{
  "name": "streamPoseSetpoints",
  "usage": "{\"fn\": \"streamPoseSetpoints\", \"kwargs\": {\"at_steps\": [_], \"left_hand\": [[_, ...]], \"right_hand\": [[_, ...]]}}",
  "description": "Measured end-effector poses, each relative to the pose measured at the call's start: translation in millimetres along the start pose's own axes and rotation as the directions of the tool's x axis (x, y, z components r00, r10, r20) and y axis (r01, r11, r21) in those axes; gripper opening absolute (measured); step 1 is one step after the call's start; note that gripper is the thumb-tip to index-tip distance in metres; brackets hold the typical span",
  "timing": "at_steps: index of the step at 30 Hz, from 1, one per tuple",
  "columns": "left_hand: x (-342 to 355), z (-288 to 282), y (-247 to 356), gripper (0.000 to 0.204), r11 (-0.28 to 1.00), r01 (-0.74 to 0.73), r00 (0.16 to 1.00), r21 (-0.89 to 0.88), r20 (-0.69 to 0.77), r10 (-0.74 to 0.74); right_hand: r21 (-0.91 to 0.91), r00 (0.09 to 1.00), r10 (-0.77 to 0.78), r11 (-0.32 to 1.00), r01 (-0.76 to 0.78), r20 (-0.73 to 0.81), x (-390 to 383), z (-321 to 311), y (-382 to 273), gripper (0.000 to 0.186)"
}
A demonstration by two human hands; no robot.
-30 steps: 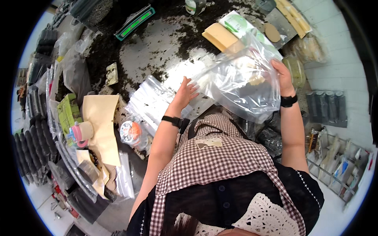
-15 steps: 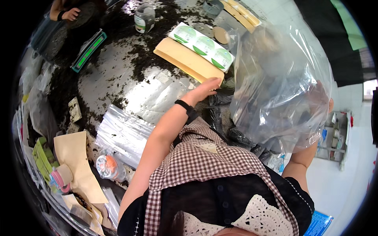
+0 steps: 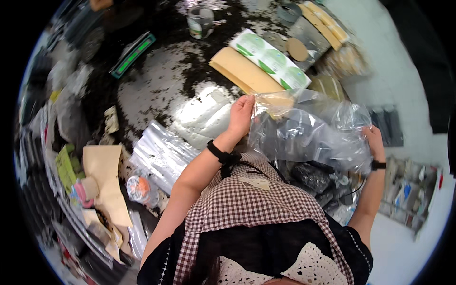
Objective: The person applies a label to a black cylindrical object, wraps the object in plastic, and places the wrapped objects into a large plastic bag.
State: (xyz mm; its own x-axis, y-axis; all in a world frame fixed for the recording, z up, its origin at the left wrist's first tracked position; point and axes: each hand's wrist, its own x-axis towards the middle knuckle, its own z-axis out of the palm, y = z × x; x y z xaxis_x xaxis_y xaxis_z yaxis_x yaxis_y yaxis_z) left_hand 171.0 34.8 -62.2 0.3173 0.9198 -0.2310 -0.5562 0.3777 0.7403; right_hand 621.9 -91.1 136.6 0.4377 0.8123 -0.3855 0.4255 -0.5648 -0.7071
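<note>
A transparent plastic bag (image 3: 308, 135) is stretched sideways in front of my apron, one edge in each hand. My left hand (image 3: 242, 114) pinches its left edge, thumb uppermost. At the other end, my right hand (image 3: 374, 140) has its fingers closed on the right edge. Just beyond the bag lies a folded tan paper sheet (image 3: 247, 69), partly seen through the plastic. Against its far side rests a long white pack with green circles (image 3: 270, 59). Dark plastic-wrapped bundles (image 3: 311, 178) lie below the bag, partly hidden by it.
Dark crumbly soil (image 3: 175, 57) covers much of the metal table. On it stand a jar (image 3: 200, 23) and a scale with a green-lit display (image 3: 133, 54). Plastic sleeves (image 3: 161, 154), a plastic bottle (image 3: 141, 190) and tan paper (image 3: 102, 175) lie left. A co-worker's arm (image 3: 101, 4) shows far left.
My left hand has left the tan paper and taken hold of the bag's left edge. The bag has come down from the upper right and is spread between both hands. The view has shifted.
</note>
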Motion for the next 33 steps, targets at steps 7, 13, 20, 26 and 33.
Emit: {"fn": "streamPoseSetpoints", "kwargs": {"at_steps": [7, 13, 20, 26, 33], "left_hand": [[-84.3, -36.2, 85.9, 0.016, 0.949, -0.198, 0.951, 0.245, -0.187, 0.247], [-120.6, 7.1, 78.1, 0.024, 0.985, -0.145, 0.924, 0.097, -0.343, 0.17], [-228.9, -157.1, 80.8, 0.016, 0.548, 0.254, 0.673, 0.797, -0.552, 0.491], [-272.3, -279.3, 63.6, 0.005, 0.674, -0.289, 0.846, -0.68, -0.511, -0.153], [-272.1, -277.3, 140.9, 0.014, 0.924, -0.016, 0.628, 0.381, -0.716, 0.306]], "right_hand": [[-0.476, 0.659, -0.746, 0.617, 0.627, -0.099, 8.4, 194.3, -93.2, 0.03], [0.452, 0.465, -0.71, 0.7, 0.554, 0.529, -71.1, 366.2, -124.3, 0.029], [0.576, 0.438, -0.389, 0.398, -0.714, 0.811, -47.9, 366.0, -131.8, 0.017], [0.301, 0.237, -0.274, 0.95, -0.087, 0.932, -16.9, 432.7, -106.8, 0.028], [0.617, -0.225, -0.863, -0.485, 0.619, -0.453, -144.8, 382.9, -299.0, 0.013]]}}
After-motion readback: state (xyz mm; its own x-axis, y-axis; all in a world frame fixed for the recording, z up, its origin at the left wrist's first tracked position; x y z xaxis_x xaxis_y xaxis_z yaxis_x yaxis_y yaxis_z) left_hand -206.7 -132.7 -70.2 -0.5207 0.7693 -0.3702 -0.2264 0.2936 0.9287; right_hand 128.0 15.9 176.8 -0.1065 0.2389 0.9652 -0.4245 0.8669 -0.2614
